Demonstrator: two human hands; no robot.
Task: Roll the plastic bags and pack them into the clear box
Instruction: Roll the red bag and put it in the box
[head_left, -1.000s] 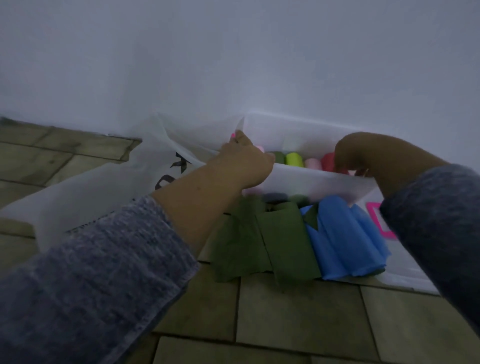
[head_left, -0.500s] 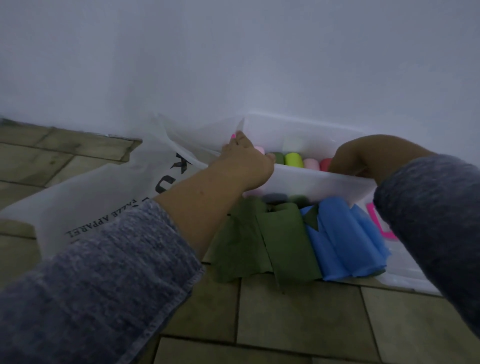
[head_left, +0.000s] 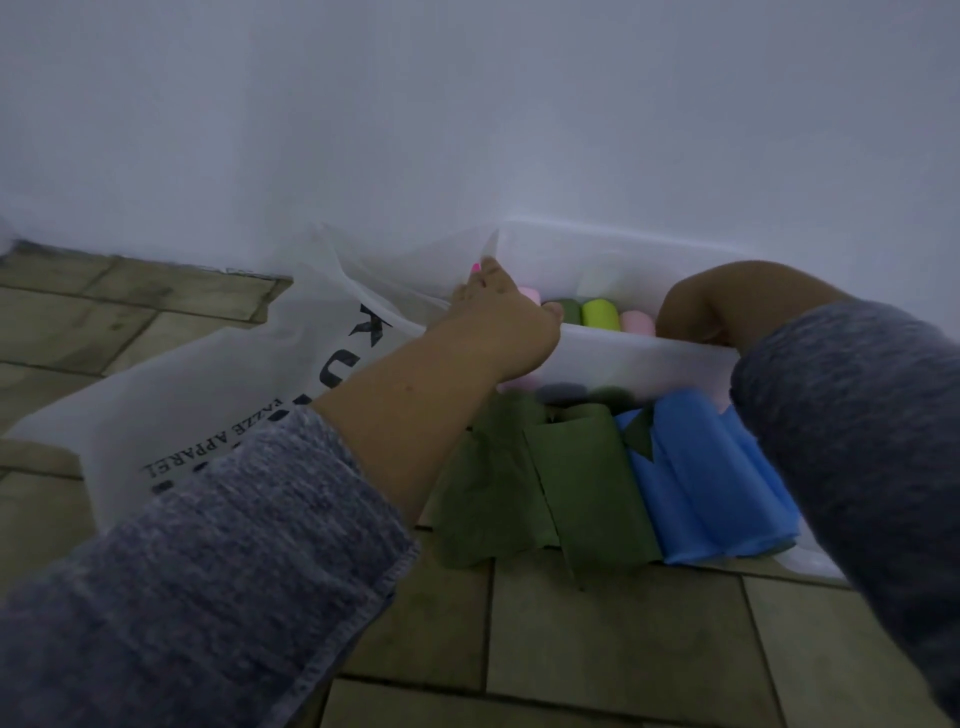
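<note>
While both hands are busy at the box, take the scene from the big things down. Under the forearms lies the tiled floor (head_left: 623, 639). Out past the left wrist sprawls a large white printed bag (head_left: 218, 395), loose and crumpled. Beneath both hands, pushed against the wall, is the clear box (head_left: 639, 364), its near wall cloudy but see-through.

Between the two forearms, just in front of the box, wait the flat ones: the green bags (head_left: 566, 483) nearer the left arm, the blue bags (head_left: 696, 478) nearer the right, not yet rolled.

The left hand (head_left: 504, 322) lies over the box's near left corner, fingers reaching forward fairly straight, thumb along the rim. It reads as bracing, not gripping. The right hand (head_left: 696, 306) dips into the far end, and its fingers are hidden behind the rim, so I cannot tell what they hold, if anything.

Between the hands sit the rolled bags, packed side by side in the box: a dark green roll (head_left: 569, 310), a lime roll (head_left: 600, 313), a pink roll (head_left: 636, 322).

My guess is this film handles light, soft and slippery (a roll will likely spring open if let go). Best to start from a short edge, roll tight, then pinch around the middle.
</note>
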